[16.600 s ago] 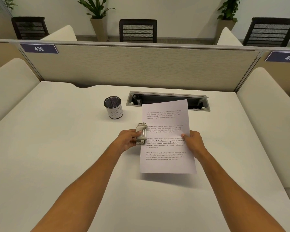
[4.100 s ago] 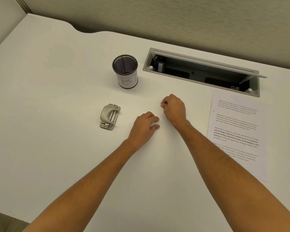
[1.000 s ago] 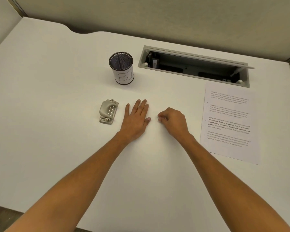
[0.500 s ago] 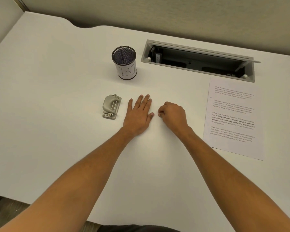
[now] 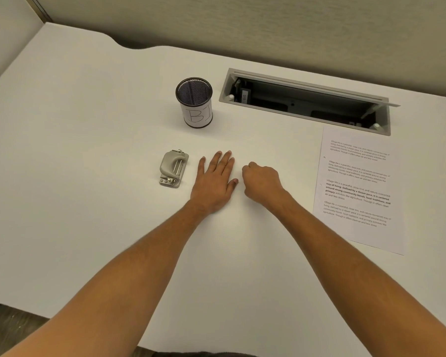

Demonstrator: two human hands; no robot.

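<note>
My left hand (image 5: 215, 181) lies flat on the white desk (image 5: 88, 155), fingers straight and palm down. Just to its left, apart from it, sits a small grey hole punch (image 5: 173, 169). My right hand (image 5: 262, 184) rests on the desk beside the left one with its fingers curled under; nothing shows between them. A printed sheet of paper (image 5: 358, 189) lies flat to the right of that hand, untouched.
A black mesh pen cup (image 5: 195, 104) with a white label marked "B1" stands behind the hands. An open cable tray (image 5: 307, 101) is set into the desk at the back right. A fabric partition (image 5: 268, 27) closes off the far edge.
Earlier I held the hole punch on the paper; both now lie on the desk. In the last second the hands have barely moved; only the view has shifted a little.
</note>
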